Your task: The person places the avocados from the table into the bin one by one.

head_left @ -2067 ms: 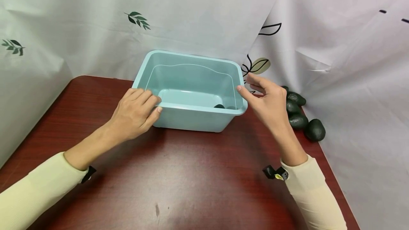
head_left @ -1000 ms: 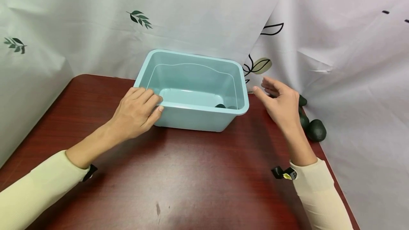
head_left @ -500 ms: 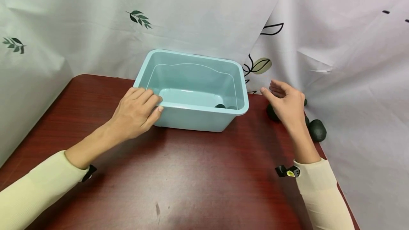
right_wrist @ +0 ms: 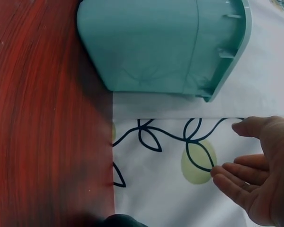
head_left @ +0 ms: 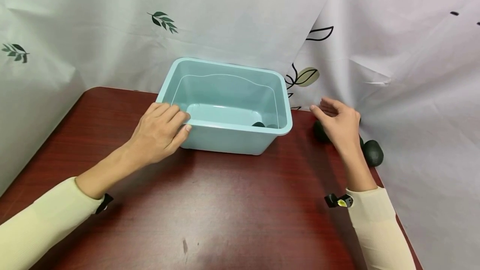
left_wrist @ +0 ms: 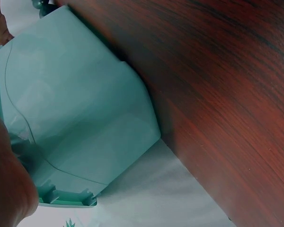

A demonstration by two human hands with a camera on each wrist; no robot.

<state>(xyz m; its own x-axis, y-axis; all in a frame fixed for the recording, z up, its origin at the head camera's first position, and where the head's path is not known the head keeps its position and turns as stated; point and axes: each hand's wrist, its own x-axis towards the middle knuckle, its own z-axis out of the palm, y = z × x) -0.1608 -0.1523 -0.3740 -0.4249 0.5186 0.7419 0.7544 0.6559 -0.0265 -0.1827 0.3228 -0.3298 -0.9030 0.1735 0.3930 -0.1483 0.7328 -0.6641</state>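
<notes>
A light-blue plastic bin (head_left: pixel 225 140) stands at the back of the table. My left hand (head_left: pixel 158 131) grips its near-left rim, fingers curled over the edge and thumb on the outer side. Inside the bin's right corner a piece of a dark avocado (head_left: pixel 258 124) shows; the near wall hides the rest. My right hand (head_left: pixel 340 124) hovers to the right of the bin with bent, relaxed fingers, and nothing is between them in the right wrist view. Below and beside it lie dark green avocados, one at its left (head_left: pixel 320 132) and another at the table's right edge (head_left: pixel 373 153); the hand covers others.
The dark red-brown table (head_left: pixel 225 211) extends in front of the bin. White cloth (head_left: pixel 240 20) with leaf prints hangs behind and along the right side, close to the bin's back. A small wrist camera (head_left: pixel 337 200) sits at the right sleeve.
My right hand has moved from beside the bin's right rim rightward to above the avocados, slowing lately. My left hand stays on the rim and the bin keeps its place.
</notes>
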